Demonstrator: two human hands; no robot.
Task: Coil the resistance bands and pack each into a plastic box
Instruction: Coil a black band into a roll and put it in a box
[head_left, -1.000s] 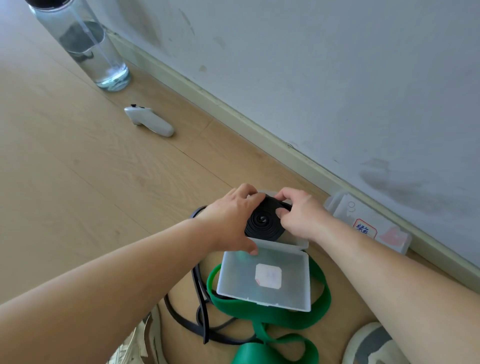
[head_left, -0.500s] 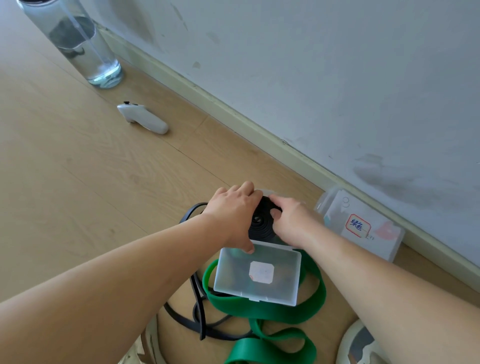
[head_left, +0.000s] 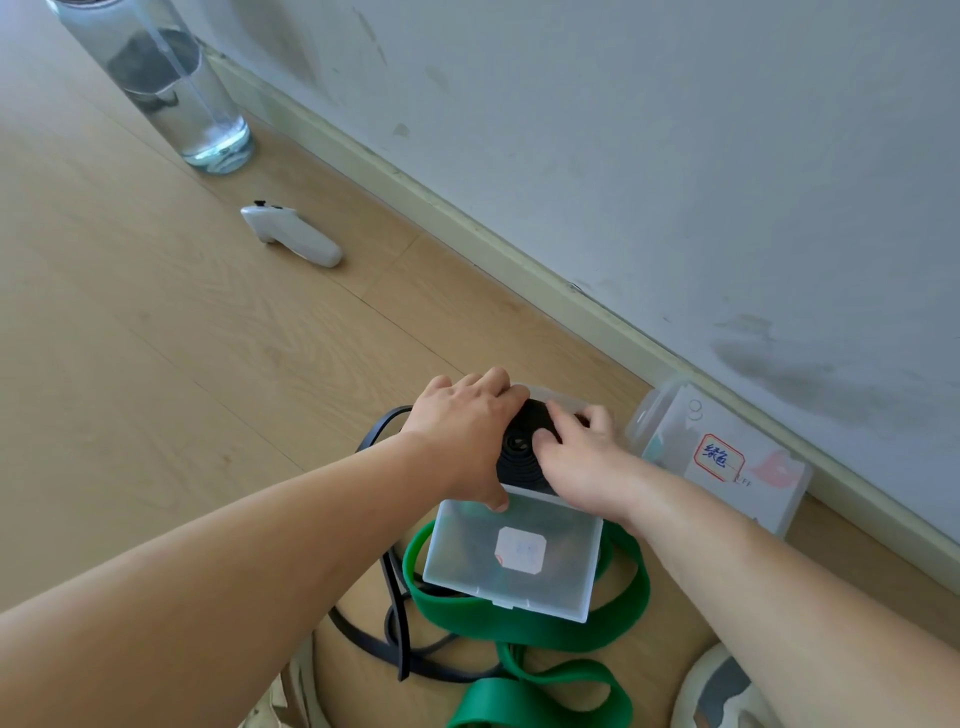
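Left hand: the left hand is clamped round the left side of the black coil, fingers curled over its far edge, thumb tucked in at the near edge by the lid's hinge.
Right hand: the right hand comes in from the other side, bent fingers and thumb gripping the coil's top and right rim. Both hands are on it at once.
Black coil: wound tight, rings plainly visible around a small centre hole, and it sits in the base of the box. How deep it sits I cannot tell, the hands hide the edges.
Lid: the lid is flung open toward the camera, lying flat, a white sticker in its middle.
Green band: uncoiled, the green band sprawls on the floor under the lid and loops out on both sides of it.
Black strap: a loose black strap trails from under the left wrist and down past the lid's left side; whether it joins the coil is hidden.
Second box: a closed second box with a red-bordered handwritten label rests just right of the right hand, against the foot of the wall.
Shoe: a grey and white shoe pokes in at the bottom right.
Further off: a white controller lies on the boards, and a clear bottle stands beyond it near the wall.
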